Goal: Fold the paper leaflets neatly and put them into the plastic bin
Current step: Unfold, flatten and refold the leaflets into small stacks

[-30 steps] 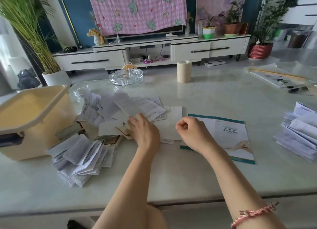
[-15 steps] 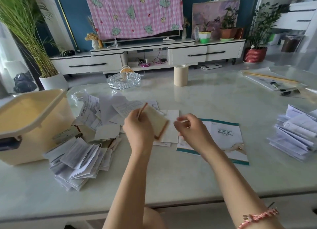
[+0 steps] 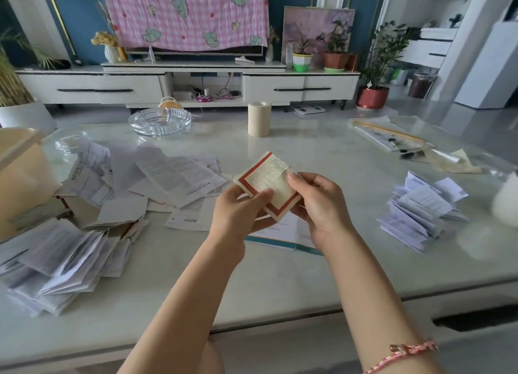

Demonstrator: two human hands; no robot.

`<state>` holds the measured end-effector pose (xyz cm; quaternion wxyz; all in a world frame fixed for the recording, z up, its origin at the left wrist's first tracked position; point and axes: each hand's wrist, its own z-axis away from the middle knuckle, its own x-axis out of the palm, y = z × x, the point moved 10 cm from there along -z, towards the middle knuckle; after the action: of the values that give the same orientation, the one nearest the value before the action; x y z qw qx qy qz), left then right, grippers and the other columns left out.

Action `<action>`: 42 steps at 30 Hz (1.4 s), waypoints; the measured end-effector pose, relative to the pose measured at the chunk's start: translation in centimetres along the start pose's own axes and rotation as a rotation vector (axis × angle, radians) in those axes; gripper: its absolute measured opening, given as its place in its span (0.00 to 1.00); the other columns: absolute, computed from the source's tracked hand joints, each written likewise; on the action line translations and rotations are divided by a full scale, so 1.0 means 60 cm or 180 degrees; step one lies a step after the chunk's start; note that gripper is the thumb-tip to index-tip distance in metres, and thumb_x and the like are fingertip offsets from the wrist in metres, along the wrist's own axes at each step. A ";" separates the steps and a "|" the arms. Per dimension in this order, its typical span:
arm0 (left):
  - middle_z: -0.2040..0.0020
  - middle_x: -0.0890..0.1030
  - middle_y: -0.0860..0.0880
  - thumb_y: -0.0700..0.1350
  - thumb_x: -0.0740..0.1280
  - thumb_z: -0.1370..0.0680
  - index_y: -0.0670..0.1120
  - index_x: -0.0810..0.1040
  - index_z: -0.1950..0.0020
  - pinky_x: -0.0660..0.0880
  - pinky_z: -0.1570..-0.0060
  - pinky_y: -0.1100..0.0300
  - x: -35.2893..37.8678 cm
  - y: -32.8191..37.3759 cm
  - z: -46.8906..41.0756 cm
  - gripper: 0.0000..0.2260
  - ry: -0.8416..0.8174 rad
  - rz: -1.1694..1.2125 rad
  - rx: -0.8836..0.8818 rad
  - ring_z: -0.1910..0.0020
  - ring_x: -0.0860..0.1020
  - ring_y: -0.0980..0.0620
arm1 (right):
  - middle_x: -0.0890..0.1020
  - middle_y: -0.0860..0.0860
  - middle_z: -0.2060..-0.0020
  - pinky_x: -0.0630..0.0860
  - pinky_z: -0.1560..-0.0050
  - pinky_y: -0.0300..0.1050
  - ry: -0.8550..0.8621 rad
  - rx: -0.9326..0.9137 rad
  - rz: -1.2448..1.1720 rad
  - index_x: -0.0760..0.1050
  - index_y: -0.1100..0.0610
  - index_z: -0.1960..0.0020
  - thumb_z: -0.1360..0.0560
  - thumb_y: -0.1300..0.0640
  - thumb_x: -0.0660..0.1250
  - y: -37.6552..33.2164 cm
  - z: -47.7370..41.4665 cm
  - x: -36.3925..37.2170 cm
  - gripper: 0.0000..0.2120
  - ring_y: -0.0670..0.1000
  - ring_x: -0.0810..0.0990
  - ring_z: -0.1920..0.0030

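A small cream leaflet with a red border (image 3: 269, 181) is held up over the table's middle. My left hand (image 3: 238, 213) grips its lower left edge, thumb on top. My right hand (image 3: 316, 202) pinches its right side, thumb on the printed face. The cream plastic bin (image 3: 19, 174) stands at the far left edge, only partly in view. Loose unfolded leaflets (image 3: 157, 177) lie spread to the left of my hands. A pile of folded leaflets (image 3: 64, 264) sits in front of the bin.
Another pile of folded papers (image 3: 423, 208) lies at the right. A teal-edged booklet (image 3: 283, 233) lies under my hands. A glass ashtray (image 3: 159, 121) and a beige roll (image 3: 259, 118) stand at the back. Papers and pens (image 3: 392, 135) occupy the far right corner.
My left hand picked the red-bordered leaflet out of the loose papers and lifted it. My right hand came over and took hold of its right side. The view shifted slightly.
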<state>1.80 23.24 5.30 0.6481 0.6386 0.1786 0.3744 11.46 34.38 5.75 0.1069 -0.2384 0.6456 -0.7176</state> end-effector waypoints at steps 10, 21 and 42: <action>0.58 0.81 0.46 0.39 0.71 0.27 0.52 0.71 0.35 0.75 0.58 0.66 0.023 0.036 -0.003 0.22 -0.0151 -0.1610 0.1038 0.60 0.79 0.52 | 0.77 0.41 0.62 0.75 0.59 0.37 -0.0747 -0.0871 0.2028 0.79 0.52 0.47 0.26 0.65 0.67 -0.040 0.023 -0.002 0.11 0.41 0.76 0.62; 0.75 0.66 0.53 0.48 0.68 0.25 0.45 0.76 0.67 0.62 0.77 0.69 0.082 -0.007 -0.011 0.12 -0.0548 -0.2954 0.1013 0.75 0.63 0.55 | 0.78 0.45 0.70 0.69 0.66 0.33 -0.0445 -0.0459 0.2290 0.79 0.53 0.61 0.28 0.60 0.71 -0.016 0.014 -0.112 0.04 0.39 0.73 0.72; 0.52 0.81 0.43 0.44 0.61 0.21 0.37 0.79 0.51 0.73 0.55 0.56 0.086 -0.040 -0.043 0.12 -0.0466 -0.3396 0.0916 0.52 0.77 0.43 | 0.78 0.52 0.57 0.69 0.57 0.45 0.1453 -0.0504 0.3735 0.73 0.56 0.55 0.25 0.56 0.65 -0.063 0.048 -0.288 0.03 0.56 0.76 0.52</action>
<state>3.98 28.97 3.93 0.6648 0.5661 0.4810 -0.0792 28.32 40.37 6.09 0.3241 0.3070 0.7265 -0.5224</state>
